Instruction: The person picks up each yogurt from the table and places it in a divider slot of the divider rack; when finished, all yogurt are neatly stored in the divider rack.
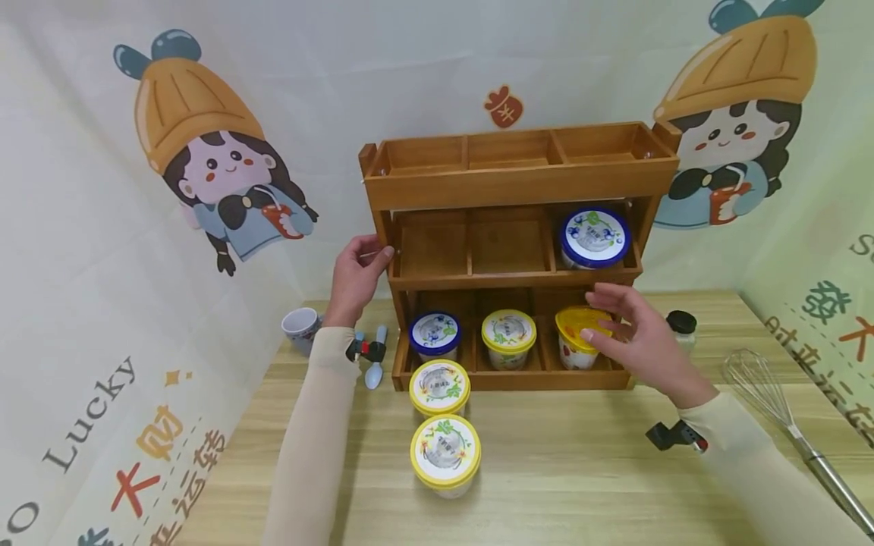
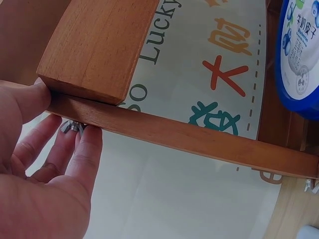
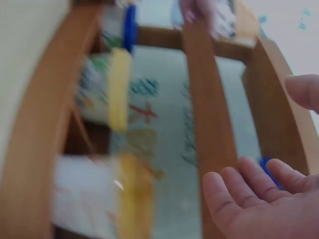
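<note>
Yellow-lidded tub [image 1: 577,343], one: in the right compartment of the wooden rack's [image 1: 519,186] bottom shelf. Your right hand [image 1: 645,337]: just beside that tub, fingers parted, gripping nothing. Your left hand [image 1: 356,273]: pinching the rack's left upright. Step, as judged: stocking the rack, this tub seemingly seated. Next move, as judged: calls for you to draw the right hand clear of the rack's shelf edge, then grasp a loose tub, the left steadying the frame.

Loose tubs, yellow lids, two [image 1: 440,390] [image 1: 446,455]: on the table [image 1: 546,462], before the rack's left part. Blue-lidded tub [image 1: 594,239]: rack's middle shelf, right compartment. Whisk [image 1: 800,441]: right of the rack.

View notes: the left wrist view alone shows a wing nut [image 2: 74,127] among your left fingers; the right wrist view, though blurred, shows your right fingertips apart from the yellow-lidded tub, where the head view overlaps them.
</note>
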{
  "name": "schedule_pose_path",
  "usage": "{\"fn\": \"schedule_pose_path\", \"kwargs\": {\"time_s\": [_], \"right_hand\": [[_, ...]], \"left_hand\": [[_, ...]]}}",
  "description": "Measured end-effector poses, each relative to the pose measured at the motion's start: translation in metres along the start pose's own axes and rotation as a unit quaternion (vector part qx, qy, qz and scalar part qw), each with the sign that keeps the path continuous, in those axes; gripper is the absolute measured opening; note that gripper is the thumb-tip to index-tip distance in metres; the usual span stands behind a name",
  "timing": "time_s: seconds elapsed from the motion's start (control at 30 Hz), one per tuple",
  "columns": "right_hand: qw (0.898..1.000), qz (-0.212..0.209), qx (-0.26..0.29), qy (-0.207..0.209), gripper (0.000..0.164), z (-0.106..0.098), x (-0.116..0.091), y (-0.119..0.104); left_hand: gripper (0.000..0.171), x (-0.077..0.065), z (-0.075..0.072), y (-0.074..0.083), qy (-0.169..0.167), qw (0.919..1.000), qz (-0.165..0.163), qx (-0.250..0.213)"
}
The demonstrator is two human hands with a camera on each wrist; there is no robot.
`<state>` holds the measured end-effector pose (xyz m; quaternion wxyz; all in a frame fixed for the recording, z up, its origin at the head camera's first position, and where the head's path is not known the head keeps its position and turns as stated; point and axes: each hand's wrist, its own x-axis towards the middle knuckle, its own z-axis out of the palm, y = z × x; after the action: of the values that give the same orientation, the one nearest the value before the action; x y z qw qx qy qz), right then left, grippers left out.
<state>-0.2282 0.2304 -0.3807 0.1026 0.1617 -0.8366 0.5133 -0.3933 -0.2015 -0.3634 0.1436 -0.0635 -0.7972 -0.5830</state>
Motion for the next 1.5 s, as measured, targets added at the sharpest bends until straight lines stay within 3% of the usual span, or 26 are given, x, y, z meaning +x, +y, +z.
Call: {"fn": "schedule_pose_path", "kwargs": {"time_s": [0.2, 0.37, 0.57, 0.83, 1.13, 1.5], "right_hand": [[0.997, -0.031, 0.000, -0.065, 0.058, 0.041, -0.012, 0.013], [0.991, -0.030, 0.007, -0.127, 0.059, 0.070, -0.020, 0.016], [0.979, -0.039, 0.032, -0.196, 0.062, 0.095, -0.028, 0.012], [0.966, -0.033, 0.038, -0.253, 0.067, 0.123, -0.033, 0.009], [0.954, -0.014, 0.050, -0.294, 0.088, 0.150, -0.041, 0.011], [0.950, 0.003, 0.047, -0.310, 0.093, 0.168, -0.044, 0.008]], "left_hand": [[0.051, 0.000, 0.002, 0.003, 0.001, 1.0000, 0.007, 0.000], [0.049, 0.001, 0.003, 0.003, 0.008, 0.9999, 0.011, -0.004], [0.049, 0.000, 0.002, 0.004, 0.011, 0.9999, 0.008, -0.001], [0.047, -0.001, 0.001, 0.007, 0.010, 0.9999, 0.008, 0.002], [0.048, -0.002, 0.003, 0.002, 0.004, 0.9999, -0.001, 0.009], [0.047, -0.001, 0.003, 0.005, 0.006, 0.9999, 0.000, 0.013]]}}
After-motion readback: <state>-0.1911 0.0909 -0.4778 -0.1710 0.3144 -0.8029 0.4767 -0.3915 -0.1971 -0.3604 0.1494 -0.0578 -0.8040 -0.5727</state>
